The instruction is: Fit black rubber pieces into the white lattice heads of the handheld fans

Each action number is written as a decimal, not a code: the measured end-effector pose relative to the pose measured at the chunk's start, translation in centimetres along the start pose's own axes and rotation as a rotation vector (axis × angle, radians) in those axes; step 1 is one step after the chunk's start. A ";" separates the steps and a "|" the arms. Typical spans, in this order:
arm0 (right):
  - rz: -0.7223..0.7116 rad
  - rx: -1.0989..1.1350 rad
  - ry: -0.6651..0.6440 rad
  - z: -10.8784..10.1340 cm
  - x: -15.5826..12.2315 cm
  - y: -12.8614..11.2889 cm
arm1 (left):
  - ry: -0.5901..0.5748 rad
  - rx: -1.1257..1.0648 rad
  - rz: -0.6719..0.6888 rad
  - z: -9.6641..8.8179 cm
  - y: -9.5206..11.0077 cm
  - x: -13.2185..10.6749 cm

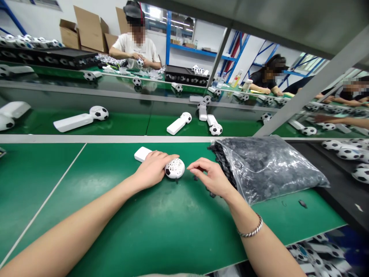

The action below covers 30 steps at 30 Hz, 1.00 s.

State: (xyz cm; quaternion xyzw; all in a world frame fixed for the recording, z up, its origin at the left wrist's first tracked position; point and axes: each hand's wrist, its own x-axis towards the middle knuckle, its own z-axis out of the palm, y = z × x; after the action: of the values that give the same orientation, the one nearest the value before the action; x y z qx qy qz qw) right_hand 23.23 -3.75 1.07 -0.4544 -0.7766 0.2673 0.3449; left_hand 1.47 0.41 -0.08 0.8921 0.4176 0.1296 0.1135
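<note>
My left hand (154,168) lies over a white handheld fan and holds it on the green table, fingers curled round its neck. The fan's round head (175,168) has a football pattern with grille openings and points right; the white handle (142,154) sticks out beyond my hand. A small dark bit shows under the head's lower edge. Just right of the head, my right hand (210,175) is closed in a pinch, apart from the fan. Whatever its fingertips hold, if anything, is too small to make out. Small black pieces (212,193) lie beneath and beside that hand.
A clear plastic bag (271,169) of black pieces lies right of my hands, its mouth towards them. Beyond the table's ledge, several similar fans (180,123) lie on a green belt. A black tray (325,169) with fans stands at right. Co-workers (138,50) sit opposite. A slanted post (300,92) rises at right.
</note>
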 end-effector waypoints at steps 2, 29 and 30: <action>0.029 -0.020 0.032 0.1 0.1 0.2 | 0.010 0.014 -0.011 0.0 0.0 -0.1; -0.265 -0.151 -0.144 5.8 0.2 -1.8 | 0.127 -0.022 0.008 0.3 -2.8 -0.2; -0.194 -0.077 -0.064 5.1 0.3 -1.4 | 0.119 -0.039 0.024 0.4 -2.5 -0.2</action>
State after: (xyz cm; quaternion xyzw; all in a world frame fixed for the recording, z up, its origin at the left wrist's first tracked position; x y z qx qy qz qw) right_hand 18.44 -4.59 -0.96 -0.3814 -0.8372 0.2170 0.3263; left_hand -0.30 1.83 -1.25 0.8855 0.4102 0.1920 0.1042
